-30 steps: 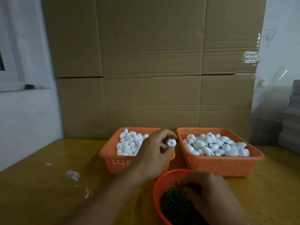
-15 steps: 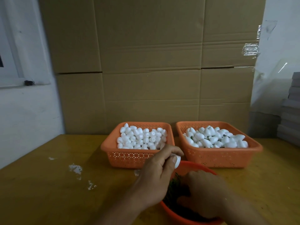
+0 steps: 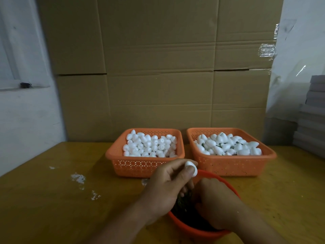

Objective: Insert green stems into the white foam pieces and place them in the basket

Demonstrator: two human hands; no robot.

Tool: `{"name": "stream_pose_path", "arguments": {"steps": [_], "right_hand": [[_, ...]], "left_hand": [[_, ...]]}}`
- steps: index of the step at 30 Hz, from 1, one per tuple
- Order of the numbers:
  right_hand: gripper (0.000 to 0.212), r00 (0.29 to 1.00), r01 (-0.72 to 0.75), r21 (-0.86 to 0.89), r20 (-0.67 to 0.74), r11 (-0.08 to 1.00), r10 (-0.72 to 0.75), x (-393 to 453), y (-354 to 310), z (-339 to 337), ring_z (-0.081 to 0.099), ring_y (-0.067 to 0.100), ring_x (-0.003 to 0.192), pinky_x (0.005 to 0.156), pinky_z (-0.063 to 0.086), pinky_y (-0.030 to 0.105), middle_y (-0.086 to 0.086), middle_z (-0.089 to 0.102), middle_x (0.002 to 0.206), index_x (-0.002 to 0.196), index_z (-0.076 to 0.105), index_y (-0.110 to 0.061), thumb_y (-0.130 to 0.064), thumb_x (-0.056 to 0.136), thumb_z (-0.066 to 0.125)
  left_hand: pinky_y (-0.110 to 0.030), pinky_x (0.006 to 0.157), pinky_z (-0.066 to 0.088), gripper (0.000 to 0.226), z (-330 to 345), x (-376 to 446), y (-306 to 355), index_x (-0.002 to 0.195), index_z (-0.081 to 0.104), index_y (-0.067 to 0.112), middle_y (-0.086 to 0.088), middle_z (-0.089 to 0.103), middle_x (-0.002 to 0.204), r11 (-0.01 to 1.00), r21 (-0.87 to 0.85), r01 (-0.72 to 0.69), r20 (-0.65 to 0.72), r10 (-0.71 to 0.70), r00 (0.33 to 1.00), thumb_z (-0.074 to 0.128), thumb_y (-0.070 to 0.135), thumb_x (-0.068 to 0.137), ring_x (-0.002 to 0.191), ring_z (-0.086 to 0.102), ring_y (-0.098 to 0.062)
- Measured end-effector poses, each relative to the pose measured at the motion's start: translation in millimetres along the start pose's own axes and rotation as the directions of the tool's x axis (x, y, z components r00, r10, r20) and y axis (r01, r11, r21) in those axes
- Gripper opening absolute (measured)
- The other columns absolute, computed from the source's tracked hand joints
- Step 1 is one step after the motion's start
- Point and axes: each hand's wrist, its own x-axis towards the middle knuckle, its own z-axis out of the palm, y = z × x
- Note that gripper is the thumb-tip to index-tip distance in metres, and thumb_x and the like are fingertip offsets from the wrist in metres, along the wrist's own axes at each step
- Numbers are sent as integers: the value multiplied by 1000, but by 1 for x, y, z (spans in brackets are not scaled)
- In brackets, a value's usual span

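Pinching a white foam piece (image 3: 190, 167) at its sides, the left grip (image 3: 168, 187) hovered above the stem bowl (image 3: 197, 228); the right grip (image 3: 216, 203), fingers hidden, dug inside. The foam looked light and crushable, wanting gentle pressure.

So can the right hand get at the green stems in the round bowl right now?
Probably yes: the right hand is already down inside the round bowl on the green stems; nothing blocks it, though its fingers are hidden.

A small white foam piece (image 3: 190, 167) is pinched by the left hand (image 3: 167, 188) above the round orange plastic bowl (image 3: 197, 231); the right hand (image 3: 215, 205) is buried among dark green stems (image 3: 182, 207).
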Motion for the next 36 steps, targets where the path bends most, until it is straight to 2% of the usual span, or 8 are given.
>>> {"name": "stream_pose_path", "arguments": {"steps": [6, 11, 15, 17, 19, 25, 32, 36], "right_hand": [[14, 995, -36, 136, -85, 990, 48, -6, 4, -3, 67, 20, 89, 82, 57, 39, -2, 71, 94, 90, 71, -21, -19, 82, 60], [13, 961, 50, 250, -275, 967, 22, -6, 6, -3, 63, 11, 79, 73, 55, 36, -6, 68, 86, 94, 64, -29, -20, 86, 58], [31, 894, 179, 313, -447, 933, -21, -7, 6, -1, 52, -4, 54, 53, 42, 15, -9, 73, 88, 117, 69, -29, -13, 94, 56], [28, 861, 210, 354, -509, 911, -1, -8, 5, -2, 58, -4, 59, 56, 46, 15, -13, 74, 87, 112, 72, -29, -12, 93, 59], [21, 840, 222, 422, -541, 879, 48, -9, 4, -2, 66, 2, 70, 64, 54, 25, -14, 73, 82, 101, 71, -31, -14, 91, 64], [23, 840, 307, 647, -528, 698, 120, -10, 4, -5, 68, -5, 82, 66, 54, 16, -16, 75, 85, 106, 64, -39, -20, 94, 65], [7, 809, 485, 759, -578, 435, 105, -18, -10, -15, 61, 12, 64, 60, 49, 15, -6, 70, 73, 76, 72, -23, -20, 83, 73], [7, 837, 496, 844, -528, 205, 145, -19, -12, -17, 57, 14, 57, 55, 50, 21, 8, 66, 64, 75, 72, -14, -20, 74, 74]], "left_hand": [[-25, 59, 44, 39, -3, 2, 5, 110, 69, 3, -10, 64, 77, 919, -367, 141, -39, -167, 985, 58, 33, 89, 67, 55, -15], [-28, 56, 42, 25, -5, 3, 7, 108, 69, 13, -14, 64, 76, 850, -493, 185, -22, -225, 974, 50, 26, 98, 64, 55, -19], [-28, 54, 42, 31, -7, 5, 7, 114, 66, 16, -13, 61, 73, 817, -536, 213, -29, -270, 962, 56, 33, 90, 60, 54, -18], [-27, 53, 42, 36, -8, 5, 8, 121, 63, 17, -12, 60, 72, 802, -555, 221, -35, -288, 957, 58, 35, 90, 59, 54, -17], [-27, 53, 43, 30, -9, 5, 8, 109, 70, 17, -12, 60, 73, 783, -578, 230, -30, -303, 953, 61, 37, 88, 60, 55, -17], [-26, 52, 44, 33, -9, 5, 8, 109, 72, 20, -10, 59, 70, 745, -619, 249, -1, -318, 948, 67, 41, 85, 58, 54, -15], [-25, 48, 43, 47, -9, 4, 9, 112, 72, 13, -8, 58, 65, 738, -627, 251, -6, -327, 945, 73, 44, 77, 52, 52, -14], [-24, 47, 41, 52, -9, 4, 9, 111, 70, 8, -6, 56, 63, 745, -615, 260, -2, -330, 944, 74, 46, 76, 51, 51, -12]]}}
